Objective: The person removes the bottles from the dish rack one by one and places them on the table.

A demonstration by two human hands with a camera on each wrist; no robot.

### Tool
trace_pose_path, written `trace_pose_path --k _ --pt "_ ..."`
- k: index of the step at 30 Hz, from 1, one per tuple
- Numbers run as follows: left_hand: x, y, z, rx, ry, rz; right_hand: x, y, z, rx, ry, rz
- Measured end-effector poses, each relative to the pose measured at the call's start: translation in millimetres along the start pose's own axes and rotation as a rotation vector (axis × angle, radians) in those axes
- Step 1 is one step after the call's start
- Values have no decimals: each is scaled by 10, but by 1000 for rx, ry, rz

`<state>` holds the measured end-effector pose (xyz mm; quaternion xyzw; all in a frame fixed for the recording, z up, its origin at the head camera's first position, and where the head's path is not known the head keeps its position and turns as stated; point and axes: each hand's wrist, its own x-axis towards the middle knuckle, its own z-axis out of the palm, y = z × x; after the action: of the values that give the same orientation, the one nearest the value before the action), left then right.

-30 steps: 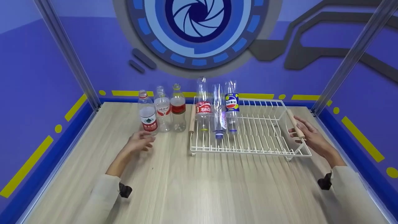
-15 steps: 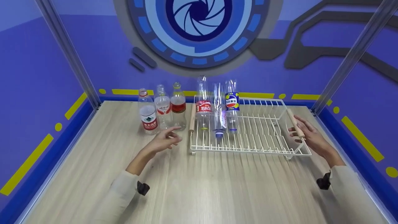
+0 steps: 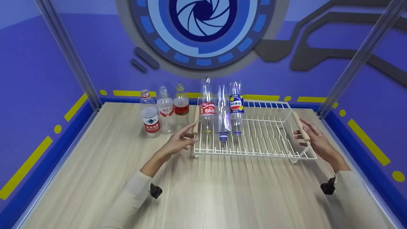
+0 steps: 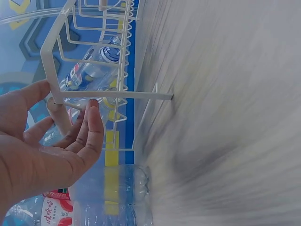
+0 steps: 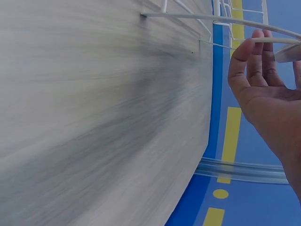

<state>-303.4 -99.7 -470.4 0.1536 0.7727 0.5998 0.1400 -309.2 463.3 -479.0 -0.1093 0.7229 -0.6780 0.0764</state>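
Observation:
A white wire dish rack (image 3: 254, 155) with wooden handles stands on the table. Three clear plastic bottles lie slanted in its left slots: one with a red label (image 3: 207, 108), one with a purple-blue cap (image 3: 223, 138), one with a blue label (image 3: 236, 103). My left hand (image 3: 176, 143) is at the left wooden handle (image 4: 58, 115), index finger reaching along it, the other fingers loosely bent beside it. My right hand (image 3: 318, 143) holds the right wooden handle (image 3: 300, 126), fingers curled under it from outside. In the right wrist view, its fingertips (image 5: 257, 34) show beside the wire end.
Three uncapped clear bottles stand upright left of the rack: one with a red-and-white label (image 3: 151, 122), one with a white label (image 3: 166, 109), one with a dark red label (image 3: 181, 109). Blue panels (image 3: 41, 79) enclose the wooden table (image 3: 222, 197) at the back and sides.
My left hand has moved right, from beside the leftmost standing bottle to the rack's left handle. My right hand has stayed at the right handle. The bottles and rack have not moved.

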Motion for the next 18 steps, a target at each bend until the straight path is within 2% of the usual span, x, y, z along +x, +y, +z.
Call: trace_pose_path --k 5,11,15,18 --pt "0 -16 -19 -18 -30 -18 7 -3 1 12 8 -3" --pt "3 -17 -28 -14 -41 -4 20 -18 1 11 1 22" --pt "1 -17 -30 -20 -52 -5 14 -48 -18 -12 -12 32" --pt "4 -19 -30 -36 -53 -17 18 -110 -53 -82 -6 43"
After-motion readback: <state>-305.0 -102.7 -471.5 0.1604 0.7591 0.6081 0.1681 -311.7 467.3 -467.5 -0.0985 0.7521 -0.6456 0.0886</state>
